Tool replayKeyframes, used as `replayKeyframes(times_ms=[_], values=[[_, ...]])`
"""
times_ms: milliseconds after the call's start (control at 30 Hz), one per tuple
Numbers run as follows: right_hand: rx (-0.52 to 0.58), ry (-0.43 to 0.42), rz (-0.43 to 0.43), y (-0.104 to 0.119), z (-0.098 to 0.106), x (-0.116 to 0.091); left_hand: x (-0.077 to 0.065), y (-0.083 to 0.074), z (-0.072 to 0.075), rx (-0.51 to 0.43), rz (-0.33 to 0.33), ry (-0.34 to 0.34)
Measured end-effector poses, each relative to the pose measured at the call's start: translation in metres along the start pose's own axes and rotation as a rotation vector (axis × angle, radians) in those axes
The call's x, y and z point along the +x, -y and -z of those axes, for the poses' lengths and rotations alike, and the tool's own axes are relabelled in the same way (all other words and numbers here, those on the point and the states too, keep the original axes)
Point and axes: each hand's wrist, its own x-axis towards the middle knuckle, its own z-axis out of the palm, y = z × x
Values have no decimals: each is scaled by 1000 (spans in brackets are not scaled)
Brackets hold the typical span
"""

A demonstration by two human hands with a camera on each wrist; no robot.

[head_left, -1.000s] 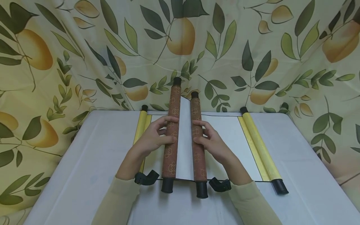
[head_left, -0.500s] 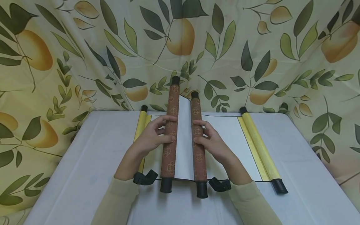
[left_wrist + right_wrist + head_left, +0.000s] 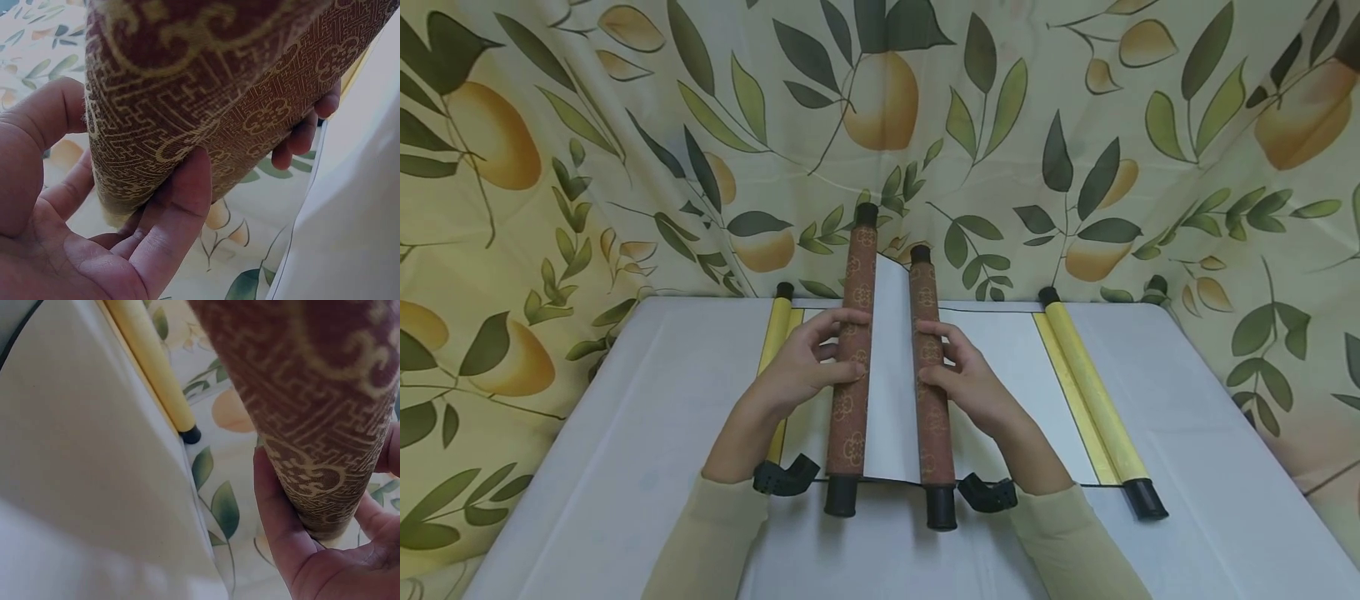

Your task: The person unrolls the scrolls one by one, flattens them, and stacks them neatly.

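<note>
Both middle rolls [image 3: 933,425] are reddish brown with gold flowery medallions over a maze-like fretwork, plus black end caps [image 3: 840,497]. The sheet [image 3: 892,375] is white, the outer rollers [image 3: 1093,383] are yellow with black tips [image 3: 1145,500], and the sleeves [image 3: 715,533] are kinda pale khaki. Backdrop [image 3: 940,92] is cream with a big botanical print, green leaves and orange fruit all over

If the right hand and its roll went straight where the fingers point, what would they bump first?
Probably the brown patterned roll in the left hand: the right hand points that way, across the white sheet. Depth is hard to judge.
</note>
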Motion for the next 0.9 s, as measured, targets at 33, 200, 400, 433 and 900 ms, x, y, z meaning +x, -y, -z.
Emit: replayKeyframes(times_ms=[33,200,400,433,900], values=[[0,0,2,0,0,0,0,0,0,6,1,-5],[10,5,-2,0,0,-1,-1,-1,1,9,-9,-1],[9,3,-3,0,1,0,-1,-1,2,-24,-24,12],[6,1,-4,1,1,0,-1,-1,2,-33,-24,15],[14,-2,-14,3,1,-1,-3,-6,3,-47,-18,18]])
